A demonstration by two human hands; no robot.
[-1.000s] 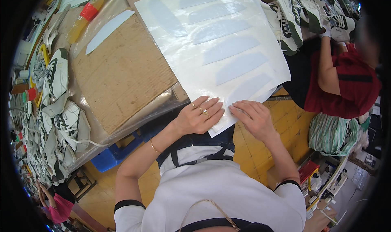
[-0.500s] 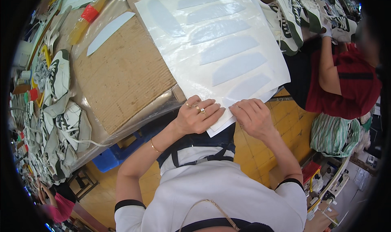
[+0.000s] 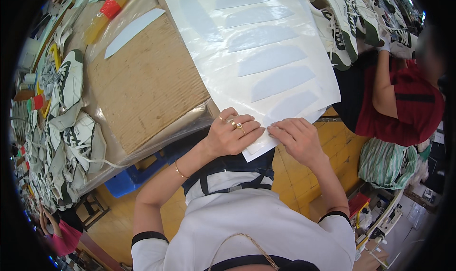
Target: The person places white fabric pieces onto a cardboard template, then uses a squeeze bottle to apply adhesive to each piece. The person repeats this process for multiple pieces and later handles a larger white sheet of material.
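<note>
A large glossy white sheet (image 3: pixel 216 64) lies over the table, its near corner overhanging the edge. Several pale bluish curved pieces (image 3: pixel 273 57) show on it, mostly in a row. At that near corner, the fingers of my left hand (image 3: pixel 235 134) are closed on the sheet, knuckles up. My right hand (image 3: pixel 299 139) pinches it just to the right, thumb and fingertips together. The two hands almost touch. Whether the fingertips also hold one of the bluish pieces is hidden.
A brown cardboard sheet (image 3: pixel 147 81) lies left of the white sheet, with a loose pale curved piece (image 3: pixel 135 32) across its far end. White-and-green shoes (image 3: pixel 71 83) are piled at left; more shoes (image 3: pixel 332 26) stand at far right. A person in dark red (image 3: pixel 413 100) works there.
My hands keep hold of the sheet's near corner, with the fingers shifting only slightly. The table and the things on it sit slightly differently in the view.
</note>
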